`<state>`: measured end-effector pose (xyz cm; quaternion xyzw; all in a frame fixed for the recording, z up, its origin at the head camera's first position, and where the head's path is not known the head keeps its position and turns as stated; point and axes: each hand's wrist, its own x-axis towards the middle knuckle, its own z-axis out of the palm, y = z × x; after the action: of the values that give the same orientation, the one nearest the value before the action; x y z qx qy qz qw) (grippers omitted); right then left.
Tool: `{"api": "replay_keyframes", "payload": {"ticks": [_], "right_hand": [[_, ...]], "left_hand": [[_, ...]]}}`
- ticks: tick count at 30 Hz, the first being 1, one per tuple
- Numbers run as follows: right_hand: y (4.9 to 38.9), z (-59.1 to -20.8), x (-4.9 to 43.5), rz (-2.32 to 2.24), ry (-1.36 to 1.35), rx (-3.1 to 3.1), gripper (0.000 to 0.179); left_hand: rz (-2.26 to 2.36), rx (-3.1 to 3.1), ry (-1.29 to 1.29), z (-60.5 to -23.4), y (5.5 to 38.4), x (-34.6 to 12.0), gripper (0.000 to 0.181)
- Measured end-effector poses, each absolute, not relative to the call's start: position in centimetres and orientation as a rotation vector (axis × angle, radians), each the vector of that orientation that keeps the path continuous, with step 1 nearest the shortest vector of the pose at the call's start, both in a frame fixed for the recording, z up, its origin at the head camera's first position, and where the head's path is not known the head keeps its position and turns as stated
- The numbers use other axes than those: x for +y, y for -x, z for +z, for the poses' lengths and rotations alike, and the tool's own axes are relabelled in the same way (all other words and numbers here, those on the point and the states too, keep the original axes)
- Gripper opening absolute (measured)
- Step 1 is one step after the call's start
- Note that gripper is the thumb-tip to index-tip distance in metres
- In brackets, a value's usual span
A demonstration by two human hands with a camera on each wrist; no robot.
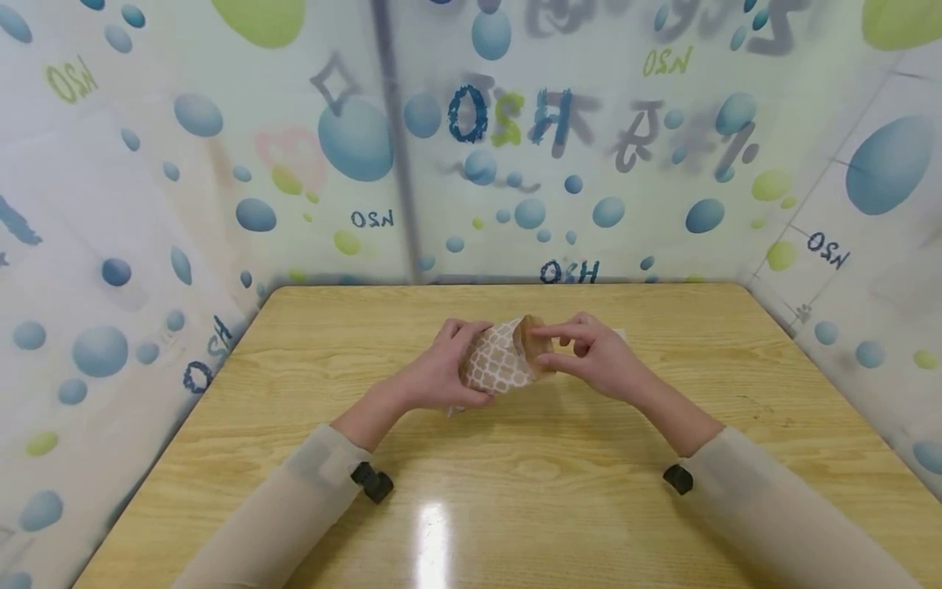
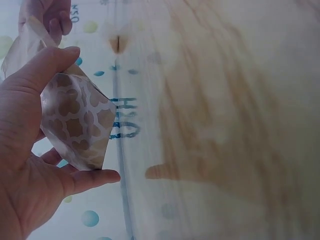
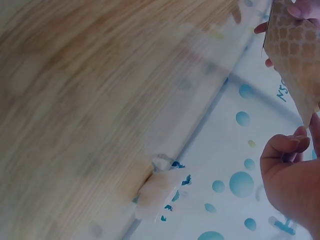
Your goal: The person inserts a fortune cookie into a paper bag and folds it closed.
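Observation:
A brown paper bag (image 1: pixel 500 358) with a white lattice pattern is held up over the table, its brown mouth turned to the right. My left hand (image 1: pixel 445 368) grips the closed end, thumb on one side and fingers round the other; its little finger stretches out past the bag's corner in the left wrist view. At the mouth, my right hand (image 1: pixel 599 356) has its index finger and thumb on the rim, the index tip overlapping the brown inside. Its other fingers are curled in. In the right wrist view, the bag (image 3: pixel 295 55) tapers down towards the right hand (image 3: pixel 295 172).
A wood-grain table (image 1: pixel 515 491) spreads below both hands. Something white (image 1: pixel 621 334) shows partly behind the right hand, mostly hidden. Sheets printed with bubbles and lettering form a wall (image 1: pixel 625 245) close behind the table and along both sides.

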<state>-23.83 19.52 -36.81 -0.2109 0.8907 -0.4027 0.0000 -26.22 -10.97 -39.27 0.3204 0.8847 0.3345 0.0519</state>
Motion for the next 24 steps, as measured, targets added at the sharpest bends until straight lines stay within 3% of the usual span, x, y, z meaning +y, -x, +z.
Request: {"api": "replay_keyframes", "payload": {"ticks": [11, 24], "right_hand": [[25.3, -35.9, 25.4, -1.305, 0.454, 2.844, 0.044], [28.6, -38.4, 29.6, -1.021, 0.289, 2.751, 0.043]], "left_hand": [[0.997, 2.707, -0.979, -39.0, 26.4, -11.2, 0.112], [0.982, 2.708, -0.978, -39.2, 26.2, -11.1, 0.112]]}}
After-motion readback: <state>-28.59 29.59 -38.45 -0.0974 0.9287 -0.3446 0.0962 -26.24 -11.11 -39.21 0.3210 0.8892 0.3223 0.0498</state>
